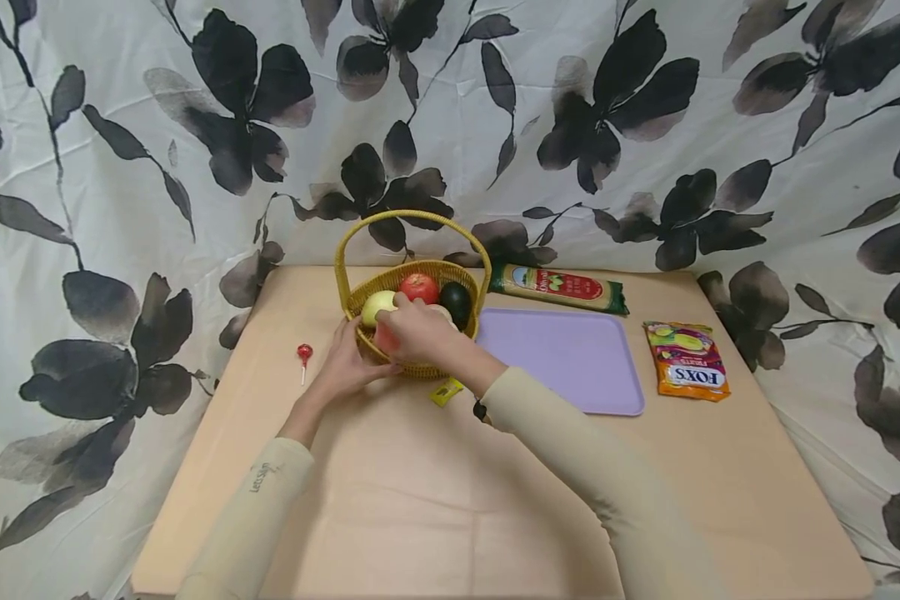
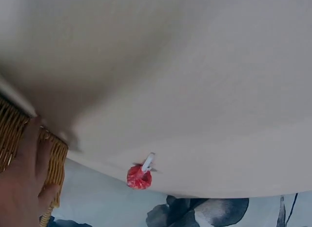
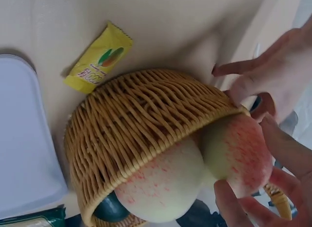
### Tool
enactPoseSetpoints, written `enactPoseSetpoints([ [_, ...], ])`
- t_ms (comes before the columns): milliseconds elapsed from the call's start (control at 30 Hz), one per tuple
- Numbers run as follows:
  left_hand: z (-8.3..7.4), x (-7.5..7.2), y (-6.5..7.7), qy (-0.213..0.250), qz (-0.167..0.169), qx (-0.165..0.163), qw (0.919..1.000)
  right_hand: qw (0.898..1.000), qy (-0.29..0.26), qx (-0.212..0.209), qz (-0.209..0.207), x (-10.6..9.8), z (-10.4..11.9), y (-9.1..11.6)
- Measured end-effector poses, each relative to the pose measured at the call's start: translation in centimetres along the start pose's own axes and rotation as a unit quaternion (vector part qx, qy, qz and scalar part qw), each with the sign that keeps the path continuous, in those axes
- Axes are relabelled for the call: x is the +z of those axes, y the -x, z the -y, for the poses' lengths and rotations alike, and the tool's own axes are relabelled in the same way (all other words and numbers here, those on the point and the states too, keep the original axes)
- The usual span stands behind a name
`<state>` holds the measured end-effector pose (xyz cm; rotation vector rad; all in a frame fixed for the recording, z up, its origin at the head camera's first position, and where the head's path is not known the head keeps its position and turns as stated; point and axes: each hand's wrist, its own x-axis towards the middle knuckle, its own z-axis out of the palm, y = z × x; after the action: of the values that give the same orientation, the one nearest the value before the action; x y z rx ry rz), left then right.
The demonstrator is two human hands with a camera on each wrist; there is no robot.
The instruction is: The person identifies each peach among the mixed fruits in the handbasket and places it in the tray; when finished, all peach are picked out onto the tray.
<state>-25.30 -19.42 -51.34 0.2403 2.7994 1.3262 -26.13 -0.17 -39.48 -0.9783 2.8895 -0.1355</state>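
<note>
A yellow wicker basket (image 1: 429,369) with a tall handle holds fruit at the back of the table. My right hand (image 1: 429,335) reaches into its front left and grips a peach (image 3: 246,154), thumb and fingers around it. Beside that, a second peach (image 3: 163,180) lies against the basket's rim. Behind the hand are a pale yellow-green fruit (image 1: 376,307), a red fruit (image 1: 419,287) and a dark green avocado (image 1: 457,305). My left hand (image 1: 348,362) rests against the basket's left side, its fingers extended along the wicker in the left wrist view.
A red lollipop (image 1: 304,352) lies left of the basket, and a yellow candy packet (image 1: 446,391) lies before it. To the right is a lilac tray (image 1: 570,362). Behind the tray sits a noodle packet (image 1: 558,285); an orange Fox's candy bag (image 1: 687,360) lies farther right.
</note>
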Motion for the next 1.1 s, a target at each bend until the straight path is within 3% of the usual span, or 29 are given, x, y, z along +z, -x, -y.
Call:
enactPoseSetpoints([
  [233, -0.2, -0.1, -0.1, 0.041, -0.003, 0.002, 0.9991, 0.999, -0.001, -0.013, -0.035, 0.8, 0.1, -0.2],
  [567, -0.1, 0.0, -0.3, 0.057, 0.006, -0.003, 0.9984, 0.998, -0.02, -0.016, -0.055, 0.7, -0.8, 0.2],
  [800, 0.0, 0.0, -0.2, 0.068, 0.005, -0.005, 0.9976, 0.994, -0.083, -0.052, -0.055, -2.6, -2.0, 2.2],
  [967, 0.2, 0.2, -0.1, 0.057, 0.003, -0.009, 0.9983, 0.989, -0.126, -0.071, -0.025, -5.0, -4.0, 4.4],
  [1100, 0.1, 0.1, -0.1, 0.062, 0.0, -0.006, 0.9981, 0.988, -0.144, -0.054, 0.009, -6.2, -6.3, 6.3],
])
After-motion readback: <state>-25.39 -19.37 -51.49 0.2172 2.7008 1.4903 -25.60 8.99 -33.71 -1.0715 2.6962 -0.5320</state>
